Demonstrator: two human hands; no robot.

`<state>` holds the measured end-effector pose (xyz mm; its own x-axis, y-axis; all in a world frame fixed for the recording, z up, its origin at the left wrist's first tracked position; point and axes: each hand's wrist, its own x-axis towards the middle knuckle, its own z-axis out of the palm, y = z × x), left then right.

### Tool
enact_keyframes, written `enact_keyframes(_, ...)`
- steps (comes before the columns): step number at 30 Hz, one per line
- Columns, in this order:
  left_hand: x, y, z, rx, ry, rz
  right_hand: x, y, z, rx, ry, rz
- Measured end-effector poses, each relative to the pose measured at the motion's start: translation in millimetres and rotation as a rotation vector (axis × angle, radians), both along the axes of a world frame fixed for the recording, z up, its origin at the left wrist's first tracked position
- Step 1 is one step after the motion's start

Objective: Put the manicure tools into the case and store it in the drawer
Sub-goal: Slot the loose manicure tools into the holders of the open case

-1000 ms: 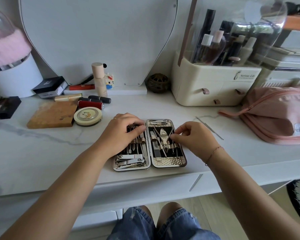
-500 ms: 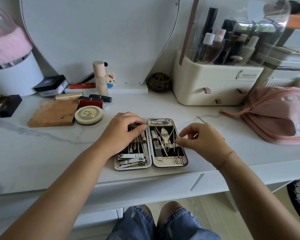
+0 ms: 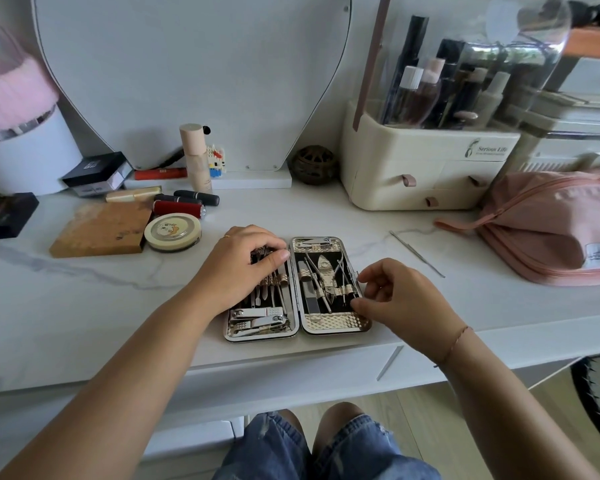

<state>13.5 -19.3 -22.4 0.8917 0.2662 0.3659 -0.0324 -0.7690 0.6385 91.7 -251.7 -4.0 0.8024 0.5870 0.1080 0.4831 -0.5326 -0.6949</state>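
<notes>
The manicure case [image 3: 336, 328] lies open and flat near the front edge of the white marble vanity [image 3: 84, 306]. Nail clippers [image 3: 257, 318] and slim tools fill its left half, and a nipper [image 3: 326, 276] with more tools sits in the right half. My left hand [image 3: 239, 266] rests on the upper left half, fingers bent down onto the tools. At the case's right rim is my right hand [image 3: 400, 301], fingers loosely curled with nothing seen between them. One thin metal tool [image 3: 417, 253] lies loose on the vanity to the right of the case.
A drawer front with a slim handle [image 3: 389, 362] runs under the vanity edge. A pink pouch [image 3: 551, 230] lies at the right, a cream cosmetics organiser [image 3: 423, 174] behind it. Lipsticks, a round tin [image 3: 172, 231] and a wooden block [image 3: 97, 230] sit at the left.
My right hand has drawn back from the tools in the right half to the case's right rim. My left hand has stayed on the left half.
</notes>
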Motion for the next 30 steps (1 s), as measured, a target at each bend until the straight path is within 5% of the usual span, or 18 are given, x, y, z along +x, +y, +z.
enact_keyframes(18, -1.1, -1.1, 1.7, -0.003, -0.001, -0.001, 4.0, 6.6, 2.2, -0.039, -0.012, 0.010)
enact_keyframes(22, -1.6, -2.4, 3.4, 0.005, 0.000, -0.001, 51.0, -13.8, 11.3, 0.094, -0.063, -0.200)
enact_keyframes(30, -1.6, -1.9, 3.1, -0.005, 0.011, 0.002, 105.5, -16.9, 15.1, -0.283, -0.116, -0.316)
